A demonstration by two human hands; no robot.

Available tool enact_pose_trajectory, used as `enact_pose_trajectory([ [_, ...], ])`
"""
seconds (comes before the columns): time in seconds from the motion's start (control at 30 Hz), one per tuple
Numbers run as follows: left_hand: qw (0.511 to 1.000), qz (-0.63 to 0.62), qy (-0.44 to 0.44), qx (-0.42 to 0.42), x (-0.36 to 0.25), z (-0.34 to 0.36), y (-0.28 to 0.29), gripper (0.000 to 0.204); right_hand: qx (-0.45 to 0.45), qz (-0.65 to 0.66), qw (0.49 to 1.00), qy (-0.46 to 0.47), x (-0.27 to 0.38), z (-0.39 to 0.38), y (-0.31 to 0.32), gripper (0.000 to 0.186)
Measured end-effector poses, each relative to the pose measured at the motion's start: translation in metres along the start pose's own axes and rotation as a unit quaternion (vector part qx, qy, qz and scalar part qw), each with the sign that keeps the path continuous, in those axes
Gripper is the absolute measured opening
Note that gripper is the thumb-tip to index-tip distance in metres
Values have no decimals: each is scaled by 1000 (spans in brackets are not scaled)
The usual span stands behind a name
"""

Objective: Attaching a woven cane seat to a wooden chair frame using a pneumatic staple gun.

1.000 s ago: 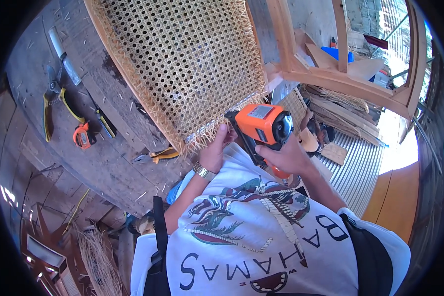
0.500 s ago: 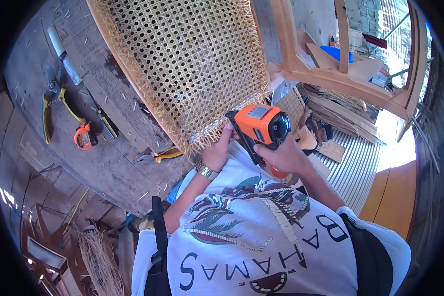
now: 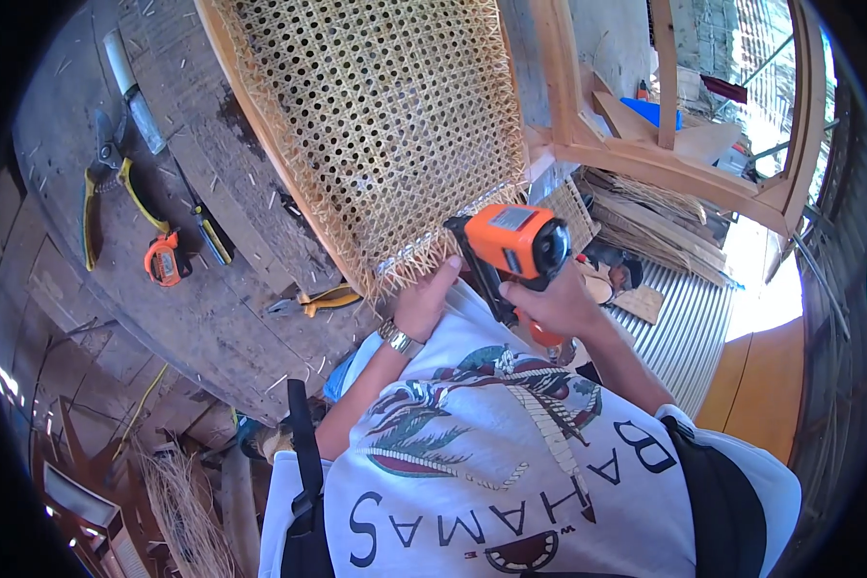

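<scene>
A woven cane panel (image 3: 385, 125) on a wooden frame lies on the workbench, its cut strands frayed along the near edge. My left hand (image 3: 422, 306) grips that near edge, thumb on top and the other fingers hidden underneath. In my right hand (image 3: 557, 301) is an orange and black staple gun (image 3: 511, 236), held by its handle. The gun's black nose rests at the near edge of the cane, just right of my left thumb. Whether the nose touches the frame cannot be made out.
On the wooden bench (image 3: 226, 328) lie pliers (image 3: 323, 301), a screwdriver (image 3: 212, 236), an orange tape measure (image 3: 167, 260), pruning shears (image 3: 111, 178) and a knife (image 3: 137, 101). A wooden chair frame (image 3: 679, 159) stands at the right. Bundled strips (image 3: 655, 217) lie beyond the corrugated sheet (image 3: 679, 323).
My left thumb has slid slightly right and nearer along the edge, close to the gun's nose. The staple gun stays at almost the same spot; the whole view has shifted a little.
</scene>
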State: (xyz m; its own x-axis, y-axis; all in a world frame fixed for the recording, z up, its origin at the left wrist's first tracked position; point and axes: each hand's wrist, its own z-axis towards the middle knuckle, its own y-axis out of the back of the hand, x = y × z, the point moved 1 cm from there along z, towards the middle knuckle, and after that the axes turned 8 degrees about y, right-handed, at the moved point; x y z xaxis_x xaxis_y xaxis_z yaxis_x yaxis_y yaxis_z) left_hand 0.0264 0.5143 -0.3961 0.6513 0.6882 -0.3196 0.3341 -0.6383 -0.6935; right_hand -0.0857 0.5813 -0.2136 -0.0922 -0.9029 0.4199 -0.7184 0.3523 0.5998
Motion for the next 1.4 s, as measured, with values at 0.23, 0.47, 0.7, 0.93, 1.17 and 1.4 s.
enact_pose_trajectory([
  [0.23,987,-157,14,-11,-1,-5,7,43,18,86,993,-84,10,-9,0,26],
  [0.47,991,-117,46,-37,-10,-3,4,43,-26,52,998,11,4,-9,-13,26],
  [0.7,991,-120,51,-38,-10,-5,5,40,-4,41,999,-9,4,-7,-12,25],
  [0.93,982,-170,71,-46,-16,-11,0,36,29,-49,997,-47,16,-7,-16,35],
  [1.17,975,-205,73,-46,-11,-8,-1,38,34,-14,997,-63,15,-6,-10,30],
  [1.4,982,-176,57,-46,-19,-12,-1,38,-4,41,998,-56,22,-14,-11,21],
])
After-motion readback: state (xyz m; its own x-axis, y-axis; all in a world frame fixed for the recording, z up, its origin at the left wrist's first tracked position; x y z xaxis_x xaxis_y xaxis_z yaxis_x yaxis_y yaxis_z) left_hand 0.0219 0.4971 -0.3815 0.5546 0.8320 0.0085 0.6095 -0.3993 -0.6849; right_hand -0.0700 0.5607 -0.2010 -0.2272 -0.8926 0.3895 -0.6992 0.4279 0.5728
